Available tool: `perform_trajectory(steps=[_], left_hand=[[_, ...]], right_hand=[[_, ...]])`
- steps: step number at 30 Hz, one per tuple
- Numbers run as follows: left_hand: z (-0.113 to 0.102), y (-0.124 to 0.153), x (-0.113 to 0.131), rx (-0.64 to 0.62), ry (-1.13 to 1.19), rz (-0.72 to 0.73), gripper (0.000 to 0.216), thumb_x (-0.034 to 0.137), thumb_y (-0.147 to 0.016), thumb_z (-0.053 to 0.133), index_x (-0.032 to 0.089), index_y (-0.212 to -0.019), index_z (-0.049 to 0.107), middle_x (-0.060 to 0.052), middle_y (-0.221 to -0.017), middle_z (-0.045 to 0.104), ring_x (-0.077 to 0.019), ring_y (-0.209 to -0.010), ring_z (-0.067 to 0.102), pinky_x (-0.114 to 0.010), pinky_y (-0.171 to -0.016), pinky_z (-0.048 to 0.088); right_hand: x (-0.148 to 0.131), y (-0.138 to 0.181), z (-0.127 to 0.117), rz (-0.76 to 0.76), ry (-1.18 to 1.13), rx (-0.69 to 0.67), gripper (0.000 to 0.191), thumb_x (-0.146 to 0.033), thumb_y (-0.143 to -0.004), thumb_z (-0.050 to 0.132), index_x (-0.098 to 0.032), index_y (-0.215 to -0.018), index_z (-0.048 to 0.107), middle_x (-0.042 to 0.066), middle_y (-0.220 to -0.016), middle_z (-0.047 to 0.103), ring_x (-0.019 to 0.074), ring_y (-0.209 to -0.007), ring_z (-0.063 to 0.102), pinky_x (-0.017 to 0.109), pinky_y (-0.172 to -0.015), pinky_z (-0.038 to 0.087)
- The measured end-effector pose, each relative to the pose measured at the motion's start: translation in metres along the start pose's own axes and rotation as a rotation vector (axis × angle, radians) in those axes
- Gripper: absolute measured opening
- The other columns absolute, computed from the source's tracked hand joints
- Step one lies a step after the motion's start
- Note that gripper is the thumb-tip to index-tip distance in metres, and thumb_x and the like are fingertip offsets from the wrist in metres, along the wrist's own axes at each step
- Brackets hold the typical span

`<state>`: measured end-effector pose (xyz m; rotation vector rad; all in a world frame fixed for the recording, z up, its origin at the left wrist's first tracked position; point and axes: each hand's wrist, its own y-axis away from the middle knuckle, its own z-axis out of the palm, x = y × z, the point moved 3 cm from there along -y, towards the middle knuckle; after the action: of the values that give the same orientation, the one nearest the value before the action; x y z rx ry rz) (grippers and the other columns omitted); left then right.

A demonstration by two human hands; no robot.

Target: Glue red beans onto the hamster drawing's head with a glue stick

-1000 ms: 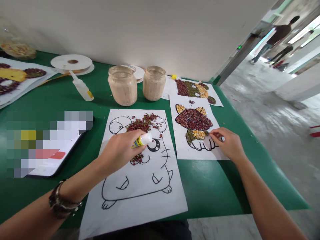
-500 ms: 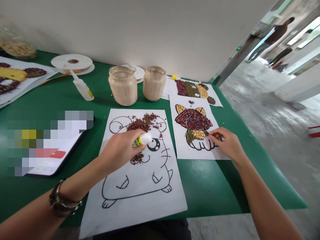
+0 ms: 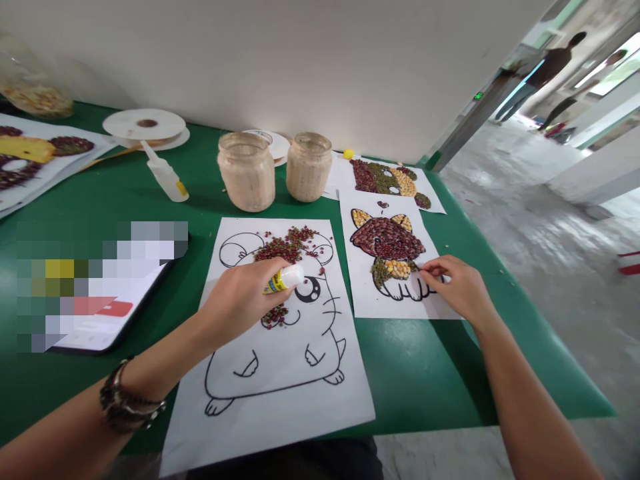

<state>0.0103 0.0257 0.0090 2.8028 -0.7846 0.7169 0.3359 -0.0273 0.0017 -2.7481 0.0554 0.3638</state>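
Observation:
My left hand (image 3: 247,287) is closed around a small glue bottle (image 3: 281,280) with a yellow label and white end, held over a hamster line drawing (image 3: 280,373). Loose red and green beans (image 3: 285,247) lie scattered across the hamster's head, with a smaller patch by its mouth. On the right lies a cat picture (image 3: 365,303), its face filled with dark red beans, its ears and chest with yellow corn kernels. My right hand (image 3: 455,283) pinches its fingertips together at the cat's body, beside green beans and corn; whatever sits between the fingertips is too small to make out.
Two cloudy glass jars (image 3: 247,175) stand behind the drawings. A white glue bottle (image 3: 167,180), a ribbon spool (image 3: 144,125) and a phone (image 3: 115,293) are on the left. Another bean picture (image 3: 390,180) lies at the back right. A person (image 3: 545,77) stands far off.
Both hands stay almost in place, and the beans and papers look the same. In the background, the people have shifted slightly.

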Motion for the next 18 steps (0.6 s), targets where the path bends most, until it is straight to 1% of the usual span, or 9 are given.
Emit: perform_trajectory(steps=[4, 11, 18], left_hand=[[-0.001, 0.0, 0.0, -0.003, -0.001, -0.008, 0.021, 0.036, -0.076, 0.042, 0.018, -0.081, 0.053, 0.0, -0.068, 0.061, -0.0125, -0.057, 0.053, -0.022, -0.049, 0.032], [-0.002, 0.001, 0.001, -0.014, 0.017, -0.012, 0.017, 0.033, -0.075, 0.044, 0.019, -0.079, 0.052, 0.001, -0.067, 0.06, -0.012, -0.057, 0.052, -0.021, -0.05, 0.033], [-0.002, 0.0, 0.002, -0.022, -0.014, -0.007, 0.018, 0.034, -0.075, 0.044, 0.019, -0.078, 0.052, 0.0, -0.064, 0.058, -0.0119, -0.054, 0.051, -0.021, -0.048, 0.031]], right_hand=[[0.004, 0.0, -0.002, 0.072, 0.013, 0.042, 0.012, -0.027, -0.067, 0.047, -0.02, -0.061, 0.053, 0.003, -0.059, 0.059, 0.0146, -0.05, 0.054, 0.027, -0.049, 0.042], [-0.005, -0.001, 0.0, -0.021, -0.014, -0.018, 0.014, -0.028, -0.072, 0.046, -0.019, -0.063, 0.054, 0.003, -0.064, 0.059, 0.0132, -0.052, 0.053, 0.026, -0.053, 0.042], [-0.008, -0.004, 0.001, -0.047, -0.023, -0.025, 0.014, -0.028, -0.073, 0.045, -0.02, -0.065, 0.054, 0.003, -0.065, 0.057, 0.0126, -0.051, 0.049, 0.026, -0.053, 0.041]])
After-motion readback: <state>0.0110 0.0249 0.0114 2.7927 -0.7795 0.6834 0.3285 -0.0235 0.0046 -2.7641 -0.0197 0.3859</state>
